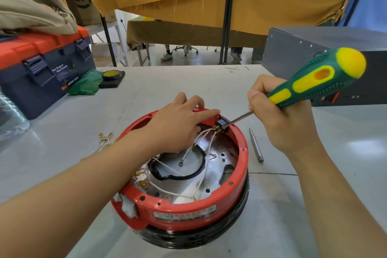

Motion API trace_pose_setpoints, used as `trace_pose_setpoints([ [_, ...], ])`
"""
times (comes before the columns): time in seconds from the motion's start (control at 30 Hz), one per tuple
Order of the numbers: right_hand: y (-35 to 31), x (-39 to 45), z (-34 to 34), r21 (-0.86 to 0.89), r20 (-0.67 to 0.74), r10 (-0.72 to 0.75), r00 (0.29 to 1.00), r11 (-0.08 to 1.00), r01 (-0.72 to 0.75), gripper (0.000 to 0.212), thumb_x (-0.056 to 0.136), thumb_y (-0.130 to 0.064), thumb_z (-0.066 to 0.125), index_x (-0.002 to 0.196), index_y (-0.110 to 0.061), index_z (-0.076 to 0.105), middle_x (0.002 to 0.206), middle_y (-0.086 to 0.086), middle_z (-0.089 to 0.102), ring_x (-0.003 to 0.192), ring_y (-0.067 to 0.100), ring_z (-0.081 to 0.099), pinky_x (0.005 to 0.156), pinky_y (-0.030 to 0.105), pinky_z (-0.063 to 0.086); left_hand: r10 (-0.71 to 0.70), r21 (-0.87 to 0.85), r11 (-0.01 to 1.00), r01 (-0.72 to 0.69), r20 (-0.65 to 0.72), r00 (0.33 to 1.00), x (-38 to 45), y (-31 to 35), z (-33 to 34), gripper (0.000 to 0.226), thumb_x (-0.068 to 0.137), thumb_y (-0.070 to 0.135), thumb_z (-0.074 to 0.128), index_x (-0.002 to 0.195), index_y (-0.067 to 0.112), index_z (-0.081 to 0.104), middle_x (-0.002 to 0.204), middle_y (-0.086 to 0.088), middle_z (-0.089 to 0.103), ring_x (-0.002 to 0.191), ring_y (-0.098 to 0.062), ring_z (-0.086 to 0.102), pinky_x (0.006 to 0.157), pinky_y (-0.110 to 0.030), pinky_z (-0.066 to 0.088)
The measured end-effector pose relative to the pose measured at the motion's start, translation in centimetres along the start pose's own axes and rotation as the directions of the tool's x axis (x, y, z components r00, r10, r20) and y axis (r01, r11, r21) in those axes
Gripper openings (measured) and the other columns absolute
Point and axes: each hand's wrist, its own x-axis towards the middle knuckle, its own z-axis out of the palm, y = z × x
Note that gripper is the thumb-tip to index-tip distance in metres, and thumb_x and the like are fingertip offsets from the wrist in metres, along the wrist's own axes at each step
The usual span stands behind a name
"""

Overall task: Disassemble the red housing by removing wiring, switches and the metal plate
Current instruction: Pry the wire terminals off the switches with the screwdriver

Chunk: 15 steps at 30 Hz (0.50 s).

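The round red housing (184, 213) sits upside down on the table, its open side up. Inside lie a shiny metal plate (217, 174) and loose white wires (167, 191) with brass terminals. A small black switch (221, 124) with wires attached sits at the far rim. My left hand (178, 125) grips the far rim, its index finger touching the switch. My right hand (278, 119) grips a green and yellow screwdriver (314, 81), whose tip is against the switch.
A loose metal bit (256, 145) lies right of the housing. A removed wire bundle (104, 138) lies to the left. A blue and orange toolbox (41, 69), green cloth (85, 84) and tape roll (111, 75) stand far left; a grey metal box (303, 48) far right.
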Motion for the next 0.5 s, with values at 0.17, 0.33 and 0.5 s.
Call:
trace_pose_setpoints([
  [0.17, -0.06, -0.01, 0.04, -0.026, 0.006, -0.014, 1.000, 1.000, 0.014, 0.026, 0.083, -0.011, 0.048, 0.059, -0.004, 0.042, 0.052, -0.002, 0.032, 0.050, 0.005, 0.036, 0.051, 0.012, 0.028, -0.002, -0.053, 0.999, 0.001, -0.022, 1.000, -0.07, -0.04, 0.26, 0.052, 0.096, 0.032, 0.039, 0.145, 0.043, 0.024, 0.138, 0.004, 0.033, 0.112, -0.022, 0.030, 0.093, -0.039, 0.040],
  [0.33, -0.01, 0.00, 0.08, -0.019, -0.006, -0.004, 1.000, 1.000, 0.004, 0.027, 0.082, -0.011, 0.048, 0.059, 0.001, 0.042, 0.051, -0.002, 0.032, 0.049, 0.005, 0.035, 0.051, 0.012, 0.028, -0.016, -0.159, 0.987, 0.014, -0.007, 1.000, 0.02, -0.05, 0.30, 0.050, 0.097, 0.031, 0.041, 0.143, 0.043, 0.028, 0.136, 0.004, 0.032, 0.118, -0.021, 0.028, 0.100, -0.036, 0.032],
  [0.5, 0.28, 0.08, 0.01, 0.029, -0.019, 0.012, 1.000, 1.000, -0.011, 0.034, 0.079, -0.027, 0.048, 0.058, -0.001, 0.041, 0.051, -0.006, 0.038, 0.048, 0.005, 0.036, 0.050, 0.010, 0.027, -0.027, -0.245, 0.969, 0.031, 0.022, 0.999, -0.01, -0.11, 0.18, 0.049, 0.097, 0.029, 0.042, 0.143, 0.043, 0.030, 0.136, 0.004, 0.031, 0.120, -0.021, 0.030, 0.103, -0.034, 0.028],
])
